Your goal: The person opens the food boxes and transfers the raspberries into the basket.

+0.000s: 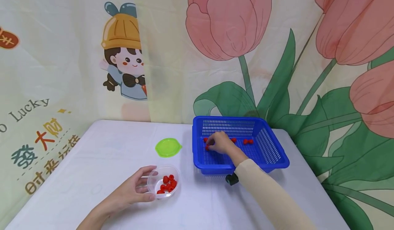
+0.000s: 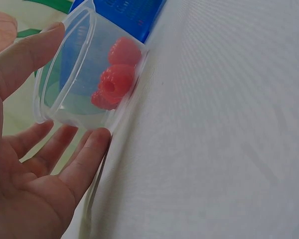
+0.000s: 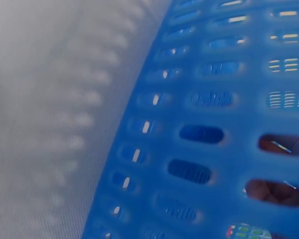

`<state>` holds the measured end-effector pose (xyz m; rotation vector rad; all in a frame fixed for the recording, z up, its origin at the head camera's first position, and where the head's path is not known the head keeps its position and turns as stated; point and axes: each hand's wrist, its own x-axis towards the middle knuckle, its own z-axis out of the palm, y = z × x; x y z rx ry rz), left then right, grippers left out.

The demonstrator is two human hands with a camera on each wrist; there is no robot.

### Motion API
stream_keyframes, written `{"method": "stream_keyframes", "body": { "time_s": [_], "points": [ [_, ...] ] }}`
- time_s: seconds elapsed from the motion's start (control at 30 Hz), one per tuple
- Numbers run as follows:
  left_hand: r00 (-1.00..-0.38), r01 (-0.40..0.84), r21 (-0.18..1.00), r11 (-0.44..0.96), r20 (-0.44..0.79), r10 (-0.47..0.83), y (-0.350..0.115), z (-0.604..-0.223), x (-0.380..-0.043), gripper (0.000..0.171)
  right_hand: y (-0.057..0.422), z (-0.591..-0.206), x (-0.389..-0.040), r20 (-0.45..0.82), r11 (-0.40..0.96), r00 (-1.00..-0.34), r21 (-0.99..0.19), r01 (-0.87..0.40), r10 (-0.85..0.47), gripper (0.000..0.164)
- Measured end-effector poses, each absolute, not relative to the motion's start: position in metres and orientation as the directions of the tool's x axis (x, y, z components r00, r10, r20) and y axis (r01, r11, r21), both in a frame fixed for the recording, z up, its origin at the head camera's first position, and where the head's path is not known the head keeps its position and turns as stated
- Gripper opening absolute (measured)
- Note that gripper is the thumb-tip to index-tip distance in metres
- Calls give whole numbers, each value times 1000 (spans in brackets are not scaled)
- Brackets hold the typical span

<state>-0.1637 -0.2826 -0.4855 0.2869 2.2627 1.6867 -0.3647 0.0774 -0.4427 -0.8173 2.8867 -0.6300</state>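
Observation:
On the white table a small clear plastic tub [image 1: 163,193] holds several red raspberries [image 1: 171,184], also visible through its wall as raspberries [image 2: 116,81] in the left wrist view. My left hand [image 1: 135,189] holds the tub from its left side, thumb near the front and fingers toward the back. My right hand [image 1: 219,143] reaches over the front rim into a blue slotted basket [image 1: 197,161] and pinches a raspberry [image 1: 207,148] at its left part. The basket wall [image 3: 154,144] fills much of the right wrist view; only bits of fingers show through its slots.
More raspberries [image 1: 248,141] lie in the basket, right of the hand. A bright green lid [image 1: 168,147] lies on the table behind the tub, left of the basket. A printed cloth [image 1: 172,52] hangs behind the white-covered table [image 1: 123,144].

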Motion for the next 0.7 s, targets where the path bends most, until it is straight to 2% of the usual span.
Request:
{"method": "stream_keyframes", "body": {
  "time_s": [0.4, 0.7],
  "points": [
    [-935, -35, 958, 284, -132, 329, -282, -487, -164, 90, 84, -434, -362, 45, 756, -840, -412, -508, -540, 23],
    [-936, -35, 957, 289, -133, 326, -282, -487, -165, 90, 80, -398, -338, 136, 701, -816, -445, -557, -562, 24]
  ]
}}
